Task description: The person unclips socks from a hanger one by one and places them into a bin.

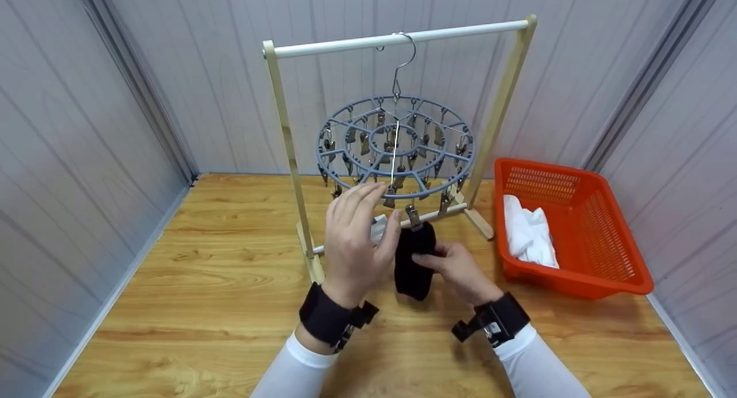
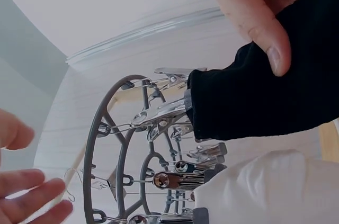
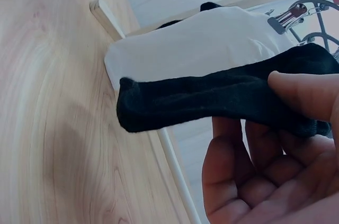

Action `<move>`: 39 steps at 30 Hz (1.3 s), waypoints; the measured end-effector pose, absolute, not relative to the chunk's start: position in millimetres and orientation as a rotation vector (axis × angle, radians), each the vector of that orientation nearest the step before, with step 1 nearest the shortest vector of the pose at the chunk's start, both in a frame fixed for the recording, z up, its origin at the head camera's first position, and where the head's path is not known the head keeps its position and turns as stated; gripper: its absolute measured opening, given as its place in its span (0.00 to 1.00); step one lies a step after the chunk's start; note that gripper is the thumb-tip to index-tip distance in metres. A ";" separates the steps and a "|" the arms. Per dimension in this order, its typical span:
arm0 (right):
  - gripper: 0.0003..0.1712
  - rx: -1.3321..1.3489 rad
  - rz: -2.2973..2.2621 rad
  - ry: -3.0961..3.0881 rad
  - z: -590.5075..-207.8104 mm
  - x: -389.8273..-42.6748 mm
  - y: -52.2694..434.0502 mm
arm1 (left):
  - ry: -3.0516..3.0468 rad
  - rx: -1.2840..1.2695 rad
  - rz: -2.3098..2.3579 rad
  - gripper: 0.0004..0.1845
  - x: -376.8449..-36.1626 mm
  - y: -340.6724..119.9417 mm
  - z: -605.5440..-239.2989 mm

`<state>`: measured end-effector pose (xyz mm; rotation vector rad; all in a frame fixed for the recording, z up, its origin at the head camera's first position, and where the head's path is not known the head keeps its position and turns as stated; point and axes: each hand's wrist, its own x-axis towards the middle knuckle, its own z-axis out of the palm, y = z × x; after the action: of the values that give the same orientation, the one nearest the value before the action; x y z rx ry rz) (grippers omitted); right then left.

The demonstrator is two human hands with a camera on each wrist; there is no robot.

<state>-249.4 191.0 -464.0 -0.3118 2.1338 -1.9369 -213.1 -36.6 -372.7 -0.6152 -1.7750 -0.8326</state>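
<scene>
A black sock (image 1: pixel 413 265) (image 2: pixel 254 102) (image 3: pixel 212 99) hangs from a metal clip (image 1: pixel 412 216) (image 2: pixel 164 114) at the front of a round grey clip hanger (image 1: pixel 318 150) (image 2: pixel 91 150). My right hand (image 1: pixel 458 268) (image 3: pixel 249 166) pinches the sock's side between thumb and fingers. My left hand (image 1: pixel 354 242) is raised just left of the clip, fingers loosely spread and holding nothing, its thumb close to the clip. A white sock (image 1: pixel 378 228) (image 2: pixel 265 192) (image 3: pixel 196 44) hangs behind the black one, partly hidden by the left hand.
The hanger's hook hangs on the white rod (image 1: pixel 403 38) of a wooden rack (image 1: pixel 285 133) standing on the wooden table. An orange basket (image 1: pixel 576 283) with white cloths (image 1: pixel 527 234) sits at the right. Grey walls enclose the table on three sides.
</scene>
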 end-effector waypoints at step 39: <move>0.18 -0.489 -1.776 2.183 -454.5 -240.9 186.1 | -2.300 -0.442 -1.760 0.28 -225.4 -23.0 -394.9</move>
<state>-240.9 186.1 -454.5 -0.4889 2.1831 -1.7755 -225.4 -23.0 -394.9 -0.4416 -2.2997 -1.7598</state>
